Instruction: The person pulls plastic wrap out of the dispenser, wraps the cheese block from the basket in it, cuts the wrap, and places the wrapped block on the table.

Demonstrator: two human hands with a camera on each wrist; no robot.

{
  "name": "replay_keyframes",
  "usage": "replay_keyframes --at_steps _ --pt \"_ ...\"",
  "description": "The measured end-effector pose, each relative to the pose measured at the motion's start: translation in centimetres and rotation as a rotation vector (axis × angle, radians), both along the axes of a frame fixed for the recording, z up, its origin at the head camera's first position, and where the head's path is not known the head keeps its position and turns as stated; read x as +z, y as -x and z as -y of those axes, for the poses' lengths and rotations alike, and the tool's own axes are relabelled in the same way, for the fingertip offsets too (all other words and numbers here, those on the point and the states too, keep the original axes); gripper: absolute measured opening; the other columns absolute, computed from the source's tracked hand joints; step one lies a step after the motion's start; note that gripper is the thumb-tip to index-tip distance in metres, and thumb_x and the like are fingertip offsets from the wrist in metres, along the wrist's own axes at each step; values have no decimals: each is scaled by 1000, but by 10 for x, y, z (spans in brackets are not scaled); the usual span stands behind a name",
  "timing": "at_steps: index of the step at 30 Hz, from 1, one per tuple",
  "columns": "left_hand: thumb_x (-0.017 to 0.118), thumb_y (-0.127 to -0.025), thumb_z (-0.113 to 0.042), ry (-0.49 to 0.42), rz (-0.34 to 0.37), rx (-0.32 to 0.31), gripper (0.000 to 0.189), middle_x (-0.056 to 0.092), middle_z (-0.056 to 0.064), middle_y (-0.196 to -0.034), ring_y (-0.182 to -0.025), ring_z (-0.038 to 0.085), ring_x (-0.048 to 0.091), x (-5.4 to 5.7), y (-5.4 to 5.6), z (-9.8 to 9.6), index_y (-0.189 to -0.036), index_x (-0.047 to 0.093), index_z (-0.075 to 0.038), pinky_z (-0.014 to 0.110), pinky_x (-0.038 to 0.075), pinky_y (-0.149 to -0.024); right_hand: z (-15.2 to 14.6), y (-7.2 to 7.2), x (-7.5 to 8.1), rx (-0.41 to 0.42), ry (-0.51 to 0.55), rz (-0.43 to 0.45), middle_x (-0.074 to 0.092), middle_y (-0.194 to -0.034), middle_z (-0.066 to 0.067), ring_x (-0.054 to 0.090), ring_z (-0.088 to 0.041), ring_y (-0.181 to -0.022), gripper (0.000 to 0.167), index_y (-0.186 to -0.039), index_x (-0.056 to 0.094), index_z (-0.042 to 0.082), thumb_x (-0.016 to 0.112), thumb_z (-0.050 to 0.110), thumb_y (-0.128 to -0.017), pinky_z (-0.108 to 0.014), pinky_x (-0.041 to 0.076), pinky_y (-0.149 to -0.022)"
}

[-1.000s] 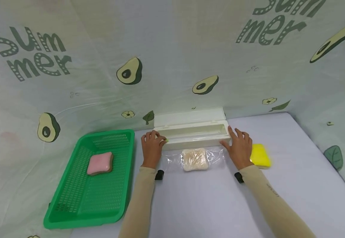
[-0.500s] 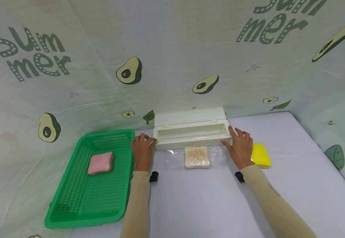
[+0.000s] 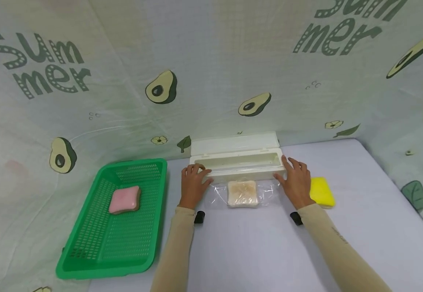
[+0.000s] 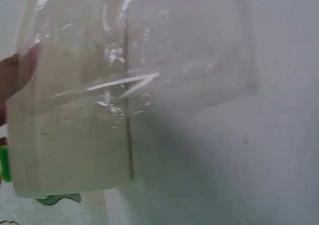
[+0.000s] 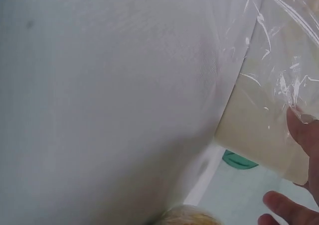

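A long white cling film dispenser (image 3: pixel 245 175) stands at the back of the table, its lid (image 3: pixel 235 143) raised. Clear film (image 3: pixel 216 195) hangs from its front and reaches round a pale, bread-slice-shaped block (image 3: pixel 242 194) on the table. My left hand (image 3: pixel 192 185) is at the front left of the dispenser, index finger over the top edge, thumb lower, the two apart. A green slider (image 4: pixel 5 164) shows at the dispenser's end in the left wrist view. My right hand (image 3: pixel 296 182) holds the dispenser's right corner, its thumb (image 5: pixel 301 128) against the front at the film.
A green basket (image 3: pixel 158 219) on the left holds a pink-topped block (image 3: pixel 125 200) of the same shape. A yellow block (image 3: pixel 322 192) lies right of my right hand. A printed cloth wall (image 3: pixel 204 61) rises directly behind the dispenser.
My left hand first slid left with the green slider to the dispenser's left end, then let it go and came back right along the front. The right hand stayed at the right corner.
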State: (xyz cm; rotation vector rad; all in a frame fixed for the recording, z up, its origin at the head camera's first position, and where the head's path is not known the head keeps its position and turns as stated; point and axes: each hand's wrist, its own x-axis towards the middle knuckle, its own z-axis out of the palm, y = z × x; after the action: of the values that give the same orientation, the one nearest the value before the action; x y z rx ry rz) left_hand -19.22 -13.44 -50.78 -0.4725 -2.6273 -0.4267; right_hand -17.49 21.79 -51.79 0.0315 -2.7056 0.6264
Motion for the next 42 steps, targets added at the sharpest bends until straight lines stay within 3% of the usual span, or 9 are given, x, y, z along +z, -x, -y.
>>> replay_keyframes --at_steps 4,9,17,24,30,35,42 --pt "85 -87 -31 39 -36 0 30 69 1 -111 -115 26 58 -4 1 0 -115 83 -21 50 42 -106 1 -3 -3 27 19 -16 51 -148 -29 47 -52 -128 71 -150 55 -1 87 15 -88 -65 43 -103" --pt "82 -91 -28 7 -88 -37 28 71 0 -109 -112 26 61 -9 2 3 -118 83 -20 49 46 -103 3 -5 -3 58 46 -71 54 -144 -26 49 -50 -125 57 -139 67 0 87 8 -87 -62 44 -102" --pt "92 -83 -24 -27 -73 -131 34 69 4 -120 -118 28 59 -9 -1 4 -115 82 -17 49 45 -104 5 -8 3 109 82 -162 58 -135 -24 53 -45 -116 36 -119 77 0 87 -1 -84 -59 47 -96" --pt "87 -87 -19 12 -138 -104 16 71 1 -105 -108 25 61 -6 3 4 -102 82 -16 45 46 -99 9 -8 5 144 109 -193 64 -121 -22 57 -43 -106 22 -103 79 0 87 -5 -83 -56 49 -90" --pt "86 -87 -20 43 -192 -79 8 72 -1 -97 -102 23 62 -3 5 5 -93 84 -15 43 47 -97 10 -8 8 170 142 -183 67 -102 -19 59 -39 -93 17 -97 78 -1 86 -7 -82 -52 50 -84" --pt "84 -88 -17 36 -188 -67 6 74 0 -94 -100 24 63 -2 2 9 -92 82 -13 44 48 -96 6 -10 11 206 192 -132 71 -94 -16 62 -36 -88 15 -100 78 -1 81 -8 -87 -48 47 -81" --pt "83 -88 -10 -105 -155 -134 5 75 0 -91 -96 24 63 -2 -7 19 -93 81 -12 45 46 -93 -5 -14 15 281 220 -83 71 -96 -10 64 -30 -89 17 -101 78 1 77 -11 -89 -47 51 -80"
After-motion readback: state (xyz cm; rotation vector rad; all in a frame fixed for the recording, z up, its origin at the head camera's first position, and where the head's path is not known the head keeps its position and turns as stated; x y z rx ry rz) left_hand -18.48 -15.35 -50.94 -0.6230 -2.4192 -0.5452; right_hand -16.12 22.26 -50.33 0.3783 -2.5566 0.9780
